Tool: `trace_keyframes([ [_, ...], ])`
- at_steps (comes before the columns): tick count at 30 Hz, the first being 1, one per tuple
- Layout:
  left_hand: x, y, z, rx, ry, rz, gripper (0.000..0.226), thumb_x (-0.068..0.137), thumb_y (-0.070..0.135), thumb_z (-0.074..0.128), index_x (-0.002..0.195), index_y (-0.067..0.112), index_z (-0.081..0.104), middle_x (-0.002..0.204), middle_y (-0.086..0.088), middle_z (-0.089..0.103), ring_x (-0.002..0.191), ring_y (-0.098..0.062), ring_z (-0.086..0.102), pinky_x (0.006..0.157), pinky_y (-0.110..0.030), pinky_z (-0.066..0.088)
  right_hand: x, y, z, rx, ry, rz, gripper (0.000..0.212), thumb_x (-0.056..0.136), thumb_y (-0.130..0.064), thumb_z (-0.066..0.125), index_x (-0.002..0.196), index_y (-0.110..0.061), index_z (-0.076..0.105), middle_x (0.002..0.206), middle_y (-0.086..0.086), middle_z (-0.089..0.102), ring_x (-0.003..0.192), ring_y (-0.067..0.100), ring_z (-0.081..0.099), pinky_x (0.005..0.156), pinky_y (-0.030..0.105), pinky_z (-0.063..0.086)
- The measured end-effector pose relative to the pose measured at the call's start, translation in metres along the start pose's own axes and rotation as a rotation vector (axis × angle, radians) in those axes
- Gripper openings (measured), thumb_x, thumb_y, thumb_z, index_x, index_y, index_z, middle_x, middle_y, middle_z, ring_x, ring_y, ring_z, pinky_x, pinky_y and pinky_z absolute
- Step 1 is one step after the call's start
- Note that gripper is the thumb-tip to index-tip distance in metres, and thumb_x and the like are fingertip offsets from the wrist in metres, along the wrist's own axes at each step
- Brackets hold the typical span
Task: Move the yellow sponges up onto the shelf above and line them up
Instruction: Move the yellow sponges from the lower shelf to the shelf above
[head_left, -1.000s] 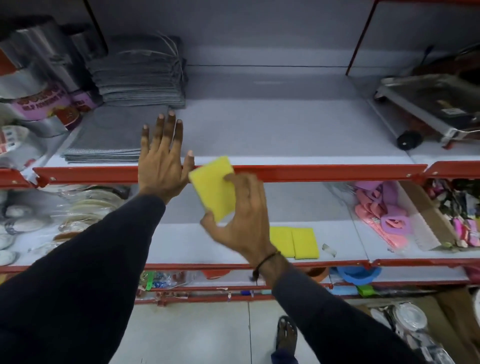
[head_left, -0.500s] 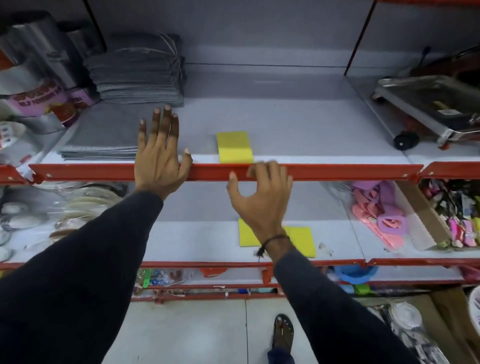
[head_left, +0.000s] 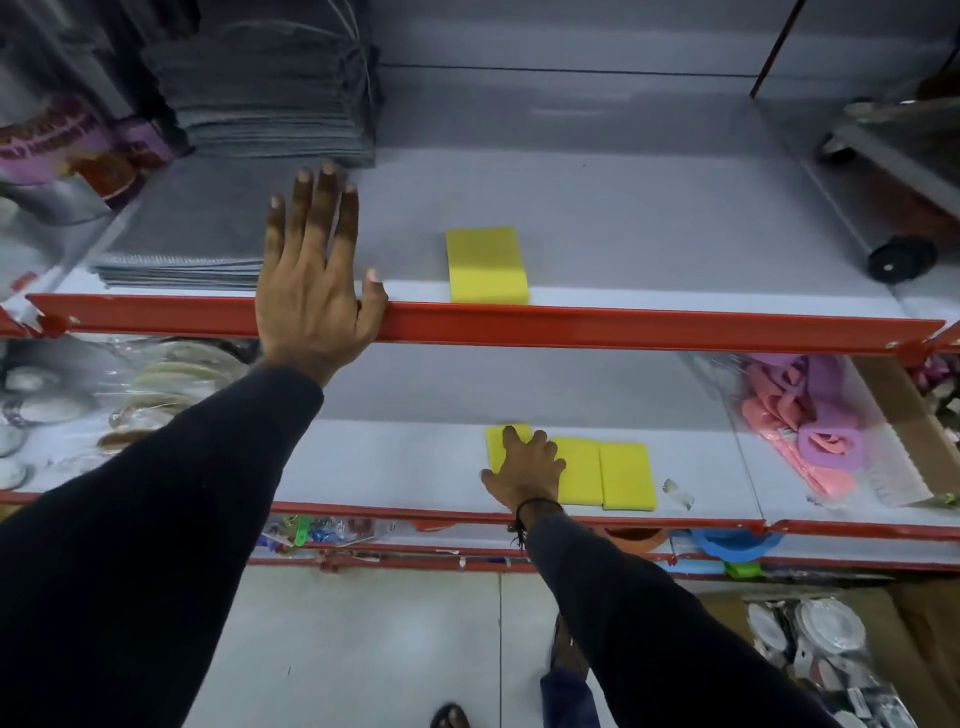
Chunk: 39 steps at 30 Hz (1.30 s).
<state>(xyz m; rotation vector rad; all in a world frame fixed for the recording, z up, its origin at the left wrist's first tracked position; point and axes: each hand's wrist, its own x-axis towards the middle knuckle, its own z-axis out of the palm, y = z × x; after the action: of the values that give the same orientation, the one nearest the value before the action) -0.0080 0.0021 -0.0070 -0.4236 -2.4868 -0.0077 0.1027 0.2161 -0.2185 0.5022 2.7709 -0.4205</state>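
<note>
- Three yellow sponges (head_left: 600, 473) sit in a row on the lower shelf (head_left: 389, 467), edges touching, near its front lip. Flat rectangles, bright yellow, clean edges; they look soft and light.
- Fourth sponge (head_left: 487, 265) is already on the upper shelf (head_left: 649, 234), long side running front to back, front edge at the red rail (head_left: 623, 327).
- Right hand (head_left: 524, 467) rests on the leftmost sponge of the row, fingers spread loosely over it, grip not closed on it yet.
- Left hand (head_left: 314, 280) lies flat and open on the red rail, holding nothing, just bracing.
- Step in hand, my read: pick up the leftmost sponge.
- To do it well: pinch by the long edges, lift straight so the neighbours don't drag.
- Place just beside the upper sponge, same orientation, front edges flush to the rail.
- Grey folded cloths (head_left: 182, 249) to the left, so extend the line rightward.
</note>
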Motion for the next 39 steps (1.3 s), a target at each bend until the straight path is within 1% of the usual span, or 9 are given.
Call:
trace_keyframes([
  [4,-0.001,-0.002,0.002,-0.003,0.028,0.014,0.082,0.097,0.038,0.035,0.169,0.005,0.015,0.177,-0.017,0.012,0.165,-0.038,0.011,0.134,-0.055,0.008,-0.023,-0.012,-0.008,0.097,0.137,-0.076,0.064,0.075,-0.047,0.069,0.129,-0.016,0.053,0.123,0.014,0.055,0.110,0.038,0.055,0.089,0.046,0.049],
  [10,-0.002,0.001,-0.002,-0.001,-0.010,0.007,0.082,0.098,0.040,0.030,0.170,0.007,0.009,0.178,-0.016,0.007,0.166,-0.035,0.006,0.134,-0.054,0.006,-0.099,-0.046,-0.094,0.748,0.791,-0.421,0.044,0.066,-0.032,0.070,0.102,-0.008,0.063,0.111,0.012,0.058,0.102,0.030,0.055,0.084,0.039,0.049],
  [14,-0.003,0.003,-0.006,-0.004,-0.031,0.007,0.081,0.099,0.040,0.028,0.170,0.007,0.006,0.179,-0.016,0.003,0.166,-0.034,0.003,0.134,-0.055,0.005,-0.095,-0.050,-0.191,0.826,1.094,-0.399,0.042,0.072,-0.031,0.073,0.104,-0.004,0.066,0.110,0.017,0.060,0.103,0.033,0.057,0.090,0.035,0.045],
  [22,-0.004,0.000,-0.002,-0.021,-0.023,0.013,0.080,0.099,0.039,0.029,0.170,0.007,0.007,0.179,-0.015,0.003,0.166,-0.034,0.002,0.135,-0.053,0.003,-0.025,-0.027,-0.243,0.352,0.786,-0.080,0.051,0.078,-0.064,0.064,0.108,-0.023,0.069,0.104,0.007,0.070,0.100,0.033,0.062,0.087,0.041,0.034],
  [28,-0.005,0.001,-0.002,-0.031,0.006,0.009,0.079,0.099,0.037,0.032,0.169,0.006,0.011,0.178,-0.016,0.007,0.166,-0.035,0.005,0.134,-0.054,0.005,-0.066,0.013,-0.190,0.592,1.395,-0.190,0.022,0.085,-0.035,0.069,0.077,-0.015,0.065,0.080,-0.001,0.065,0.079,0.021,0.055,0.075,0.035,0.033],
  [30,-0.004,0.002,-0.002,-0.038,0.016,0.008,0.078,0.099,0.036,0.033,0.169,0.005,0.013,0.178,-0.017,0.008,0.165,-0.036,0.007,0.134,-0.055,0.006,-0.073,0.035,-0.137,0.578,1.244,-0.151,0.024,0.086,-0.035,0.066,0.077,-0.014,0.062,0.077,0.001,0.062,0.076,0.021,0.055,0.073,0.032,0.030],
  [33,-0.005,0.002,-0.001,-0.036,0.028,0.009,0.078,0.100,0.037,0.032,0.169,0.006,0.012,0.178,-0.017,0.008,0.165,-0.036,0.007,0.134,-0.054,0.005,-0.061,0.060,-0.065,0.464,0.671,0.067,0.039,0.084,-0.048,0.064,0.109,-0.017,0.066,0.109,0.004,0.068,0.106,0.029,0.061,0.083,0.038,0.040],
  [36,-0.005,0.001,0.001,-0.030,0.033,0.010,0.078,0.100,0.037,0.032,0.169,0.006,0.013,0.178,-0.016,0.009,0.165,-0.036,0.007,0.134,-0.053,0.005,-0.039,0.081,-0.031,0.252,0.158,0.259,0.084,0.079,-0.068,0.065,0.148,-0.024,0.044,0.156,0.012,0.042,0.147,0.035,0.035,0.112,0.060,0.033],
  [39,-0.005,0.001,0.002,-0.026,0.047,0.011,0.078,0.100,0.037,0.033,0.169,0.007,0.013,0.178,-0.016,0.009,0.165,-0.037,0.008,0.134,-0.053,0.005,-0.028,0.082,-0.021,0.055,-0.029,0.256,0.100,0.077,-0.079,0.059,0.156,-0.024,0.031,0.168,0.013,0.022,0.157,0.040,0.014,0.119,0.072,0.015],
])
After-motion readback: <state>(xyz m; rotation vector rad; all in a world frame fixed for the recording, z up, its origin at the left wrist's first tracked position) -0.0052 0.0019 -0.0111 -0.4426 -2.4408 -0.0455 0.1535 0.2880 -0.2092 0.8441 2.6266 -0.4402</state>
